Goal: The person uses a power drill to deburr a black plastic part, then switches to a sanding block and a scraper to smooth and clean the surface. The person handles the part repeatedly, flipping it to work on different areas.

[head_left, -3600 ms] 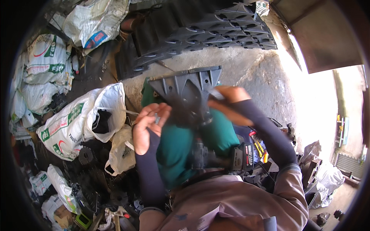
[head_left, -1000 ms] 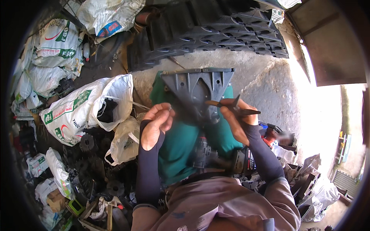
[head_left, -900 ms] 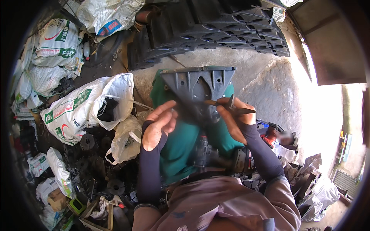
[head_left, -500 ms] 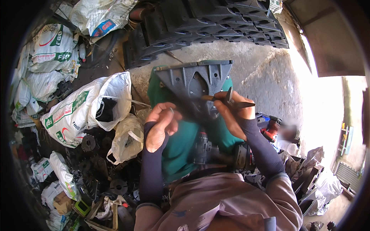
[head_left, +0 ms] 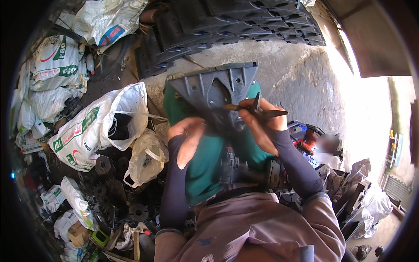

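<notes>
A black ribbed plastic part (head_left: 198, 87), wide at the far side and tapering toward me, rests across my green-trousered legs. My left hand (head_left: 188, 129) is at its left lower edge, fingers closed against it; the fingertips disappear in a dark blur there. My right hand (head_left: 258, 120) is closed around a plier-like tool (head_left: 268, 113). Two dark pointed arms of the tool spread out past the hand, and a brownish end pokes left over the part. Exactly what kind of tool it is I cannot make out.
Stacked black ribbed panels (head_left: 235, 26) lie beyond my knees. To the left are a white woven sack (head_left: 94, 129) with dark contents, a beige bag (head_left: 146, 163) and dark round pieces. A red-and-black power tool (head_left: 307, 142) lies to the right. A cordless drill (head_left: 229, 163) sits at my lap.
My left hand has turned and come against the left edge of the black part. My right hand keeps the tool in nearly the same place. The whole view has shifted slightly.
</notes>
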`<state>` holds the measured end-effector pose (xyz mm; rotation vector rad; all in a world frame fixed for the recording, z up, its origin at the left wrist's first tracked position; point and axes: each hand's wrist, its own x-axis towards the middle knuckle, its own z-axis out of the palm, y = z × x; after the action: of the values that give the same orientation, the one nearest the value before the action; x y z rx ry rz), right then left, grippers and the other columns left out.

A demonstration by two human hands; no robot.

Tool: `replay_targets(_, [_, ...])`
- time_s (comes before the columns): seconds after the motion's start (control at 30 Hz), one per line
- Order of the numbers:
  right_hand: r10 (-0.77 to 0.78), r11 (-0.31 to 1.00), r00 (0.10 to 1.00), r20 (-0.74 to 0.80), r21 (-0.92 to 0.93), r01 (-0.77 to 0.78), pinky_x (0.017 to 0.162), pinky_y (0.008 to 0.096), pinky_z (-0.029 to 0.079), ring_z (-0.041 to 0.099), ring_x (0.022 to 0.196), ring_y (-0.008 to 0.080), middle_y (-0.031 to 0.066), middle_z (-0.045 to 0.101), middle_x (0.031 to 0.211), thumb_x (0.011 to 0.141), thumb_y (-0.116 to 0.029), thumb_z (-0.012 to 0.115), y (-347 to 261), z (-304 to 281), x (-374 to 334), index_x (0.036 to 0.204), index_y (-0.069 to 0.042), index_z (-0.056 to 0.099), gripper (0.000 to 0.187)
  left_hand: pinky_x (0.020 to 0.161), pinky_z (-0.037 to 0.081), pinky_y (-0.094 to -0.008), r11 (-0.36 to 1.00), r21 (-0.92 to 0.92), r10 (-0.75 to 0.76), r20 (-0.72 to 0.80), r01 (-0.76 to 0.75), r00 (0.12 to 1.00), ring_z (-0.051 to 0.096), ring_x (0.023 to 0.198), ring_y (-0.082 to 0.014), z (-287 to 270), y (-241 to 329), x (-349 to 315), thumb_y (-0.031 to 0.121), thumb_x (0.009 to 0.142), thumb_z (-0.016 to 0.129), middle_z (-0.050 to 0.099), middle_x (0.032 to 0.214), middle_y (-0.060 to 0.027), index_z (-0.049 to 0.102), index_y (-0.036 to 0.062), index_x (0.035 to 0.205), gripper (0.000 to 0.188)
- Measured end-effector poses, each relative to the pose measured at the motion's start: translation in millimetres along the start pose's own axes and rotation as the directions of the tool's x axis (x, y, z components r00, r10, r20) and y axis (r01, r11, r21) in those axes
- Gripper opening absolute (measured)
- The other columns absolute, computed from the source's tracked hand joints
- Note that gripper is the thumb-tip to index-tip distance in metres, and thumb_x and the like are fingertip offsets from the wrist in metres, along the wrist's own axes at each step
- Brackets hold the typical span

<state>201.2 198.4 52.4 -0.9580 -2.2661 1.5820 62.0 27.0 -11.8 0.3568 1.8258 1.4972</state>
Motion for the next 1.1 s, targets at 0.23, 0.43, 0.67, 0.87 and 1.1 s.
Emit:
replay_targets(0.23, [0.001,0.999,1.0,-0.013,0.035,-0.001,0.069,0.0265,0.047,0.056,0.077,0.0092,0.0044,0.065,0.084,0.089,-0.01,0.065,1,-1,0,0.107,-0.001,0.064,0.02,0.059,0.043,-0.0229,0.952,0.28,0.144,-0.046,-0.126,0.988,0.055,0.062,-0.0075,0,1,0,0.004,0.08,0.066,0.064,0.07,-0.0035,0.071,-0.0006,0.092,0.014])
replay_targets(0.43, [-0.012,1.0,1.0,-0.002,0.007,0.012,0.068,0.0266,0.047,0.057,0.076,0.0096,0.0047,0.065,0.082,0.089,-0.011,0.065,0,-2,0,0.107,-0.002,0.064,0.02,0.064,0.046,-0.0267,0.875,0.461,0.109,0.108,-0.147,0.988,0.06,0.067,-0.0121,-10,14,13,0.009,0.076,0.068,0.067,0.073,-0.0085,0.071,-0.001,0.086,0.014])
replay_targets(0.67, [-0.024,0.999,0.999,-0.022,0.021,0.024,0.068,0.0269,0.047,0.057,0.075,0.0097,0.0048,0.065,0.081,0.089,-0.012,0.065,2,0,0,0.105,-0.001,0.064,0.019,0.064,0.047,-0.0294,0.845,0.52,0.067,0.128,-0.124,0.99,0.062,0.067,-0.0161,-5,30,12,0.015,0.075,0.069,0.068,0.074,-0.0113,0.071,0.0,0.083,0.017])
replay_targets(0.87, [-0.027,0.998,0.999,-0.025,0.051,0.029,0.069,0.0257,0.047,0.057,0.078,0.0092,0.0045,0.065,0.083,0.09,-0.011,0.065,0,2,-1,0.106,0.0,0.063,0.019,0.064,0.048,-0.0296,0.851,0.524,-0.096,0.101,0.028,0.99,0.062,0.067,-0.0158,-4,31,14,0.017,0.075,0.07,0.067,0.072,-0.012,0.07,-0.0003,0.082,0.019])
replay_targets(1.1, [0.044,0.981,0.998,-0.052,0.189,-0.034,0.073,0.0245,0.047,0.058,0.082,0.0092,0.0045,0.065,0.089,0.091,-0.013,0.066,2,5,-3,0.108,0.001,0.063,0.022,0.064,0.048,-0.0292,0.844,0.536,-0.038,0.094,-0.018,0.995,0.063,0.067,-0.0154,0,26,12,0.018,0.075,0.07,0.068,0.072,-0.0112,0.069,-0.0008,0.081,0.02])
